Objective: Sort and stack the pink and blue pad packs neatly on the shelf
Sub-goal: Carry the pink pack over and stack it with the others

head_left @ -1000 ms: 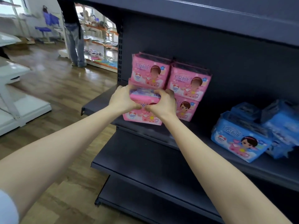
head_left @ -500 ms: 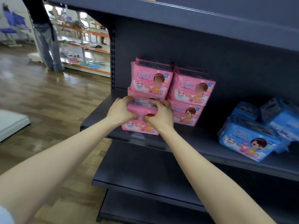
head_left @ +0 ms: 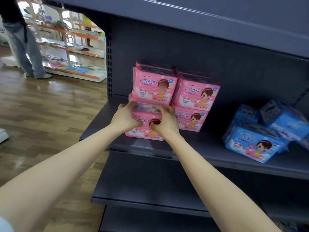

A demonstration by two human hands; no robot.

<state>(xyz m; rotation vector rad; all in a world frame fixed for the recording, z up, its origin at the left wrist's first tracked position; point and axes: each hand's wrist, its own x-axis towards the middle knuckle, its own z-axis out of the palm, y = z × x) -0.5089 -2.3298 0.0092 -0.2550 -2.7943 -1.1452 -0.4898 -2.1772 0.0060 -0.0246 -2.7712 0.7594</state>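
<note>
Left hand [head_left: 124, 118] curled round the left end of the front pink pack [head_left: 145, 132], fingers hooked over its top edge, thumb on the printed face. Right hand [head_left: 166, 123] gripping the same pack at its right end, fingers likewise over the top, thumb pressed beside the cartoon head. Both hands close together, thumbs nearly meeting at the middle of the pack. Held pack upright, printed face toward the camera, on the left part of the middle shelf [head_left: 200, 149] and near its front edge; lower edge down at the shelf surface, though cannot tell whether it rests there. Just behind and above it, upper left pink pack [head_left: 153, 87], upright and facing out, with the pink rim of another pack showing beneath. Immediately to the right, a stack of two facing out: upper right pink pack [head_left: 195, 95] sitting on lower right pink pack [head_left: 191, 122], the lower one just beside the right hand. Well apart, at the right of the same shelf, front blue pack [head_left: 252, 145] lying tilted, with rear blue packs [head_left: 284, 118] jumbled and leaning behind it. Below, dark lower shelf [head_left: 142, 178]; above, upper shelf [head_left: 200, 19]. Off to the left, wooden floor [head_left: 41, 106], and a person in jeans [head_left: 25, 47] standing by far shelving [head_left: 75, 52] with orange edges.
</note>
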